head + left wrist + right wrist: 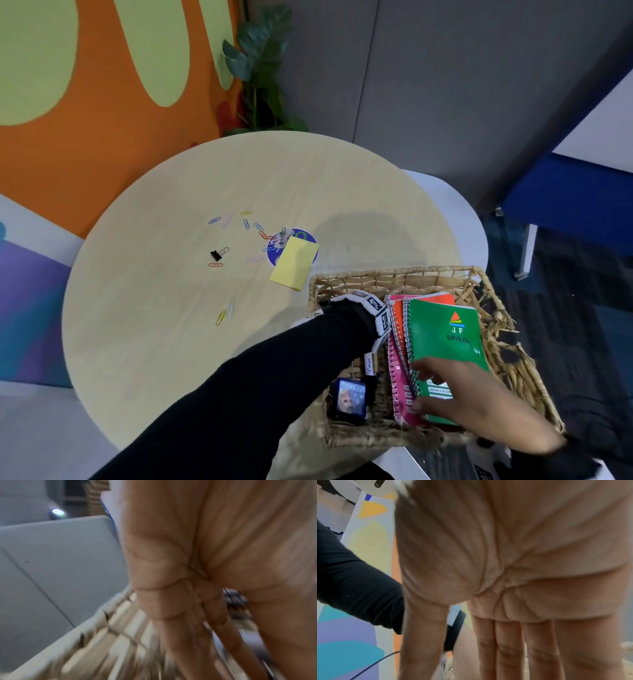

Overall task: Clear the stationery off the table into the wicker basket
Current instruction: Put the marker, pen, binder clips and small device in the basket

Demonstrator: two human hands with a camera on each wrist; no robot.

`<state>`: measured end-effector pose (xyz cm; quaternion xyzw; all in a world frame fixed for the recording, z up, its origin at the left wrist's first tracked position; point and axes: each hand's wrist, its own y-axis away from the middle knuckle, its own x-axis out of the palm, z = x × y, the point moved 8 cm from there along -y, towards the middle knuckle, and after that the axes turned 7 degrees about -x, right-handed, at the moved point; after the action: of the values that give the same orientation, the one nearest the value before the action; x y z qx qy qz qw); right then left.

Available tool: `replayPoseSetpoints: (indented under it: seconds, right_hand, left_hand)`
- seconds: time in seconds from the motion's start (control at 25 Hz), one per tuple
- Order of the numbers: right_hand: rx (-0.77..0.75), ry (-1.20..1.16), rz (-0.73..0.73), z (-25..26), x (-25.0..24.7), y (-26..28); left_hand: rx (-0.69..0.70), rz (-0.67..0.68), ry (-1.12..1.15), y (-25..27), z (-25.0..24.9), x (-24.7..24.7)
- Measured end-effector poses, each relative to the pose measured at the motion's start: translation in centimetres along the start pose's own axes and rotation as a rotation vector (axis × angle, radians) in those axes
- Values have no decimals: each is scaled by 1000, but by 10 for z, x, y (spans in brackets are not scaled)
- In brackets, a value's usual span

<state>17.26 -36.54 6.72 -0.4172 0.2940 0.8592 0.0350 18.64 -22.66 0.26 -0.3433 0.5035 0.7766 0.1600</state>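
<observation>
The wicker basket (394,279) sat at the near right edge of the round table (164,308), holding a green spiral notebook (445,346) stacked on orange and pink ones, a Pilot pen (369,364) and a small dark box (349,401). The right hand (472,407) lay on the green notebook's near end with straight, spread fingers, while the left hand (197,574) reached into the basket, fingers extended and holding nothing visible. Colored paper clips (245,224), a black binder clip (218,254) and a yellow sticky pad (294,263) lay on the table.
</observation>
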Motion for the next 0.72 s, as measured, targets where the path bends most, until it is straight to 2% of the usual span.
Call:
replayPoseSetpoints:
  seconds: [0.08,0.16,0.2,0.24,0.32,0.4,0.44,0.56,0.72]
  right_hand:
    - [-10,-19,-3,-3,1,-5]
    - [-25,-57,-21,0,-4,-12]
    - [-41,-85,-46,4,-9,-19]
    - [-63,-109,-78,10,-16,-25]
    - [-116,-135,-167,30,-36,-40]
    - [-168,-176,-261,55,-60,-59]
    - [-188,-199,-300,66,-71,-70]
    - [-224,-285,-391,98,-97,-105]
    - [-239,-342,-400,137,-105,-157]
  left_hand:
    - [168,-88,289,0,7,-20]
    - [340,-183,611,20,39,-41]
    - [322,-275,783,27,73,-46]
    - [245,-365,973,30,115,-39]
    - [-64,-530,1140,26,197,13]
    - [-399,-490,1107,20,256,91]
    - [-491,-416,1109,18,271,125]
    - [-564,-277,1167,14,278,180]
    - [-550,-264,1194,3,273,194]
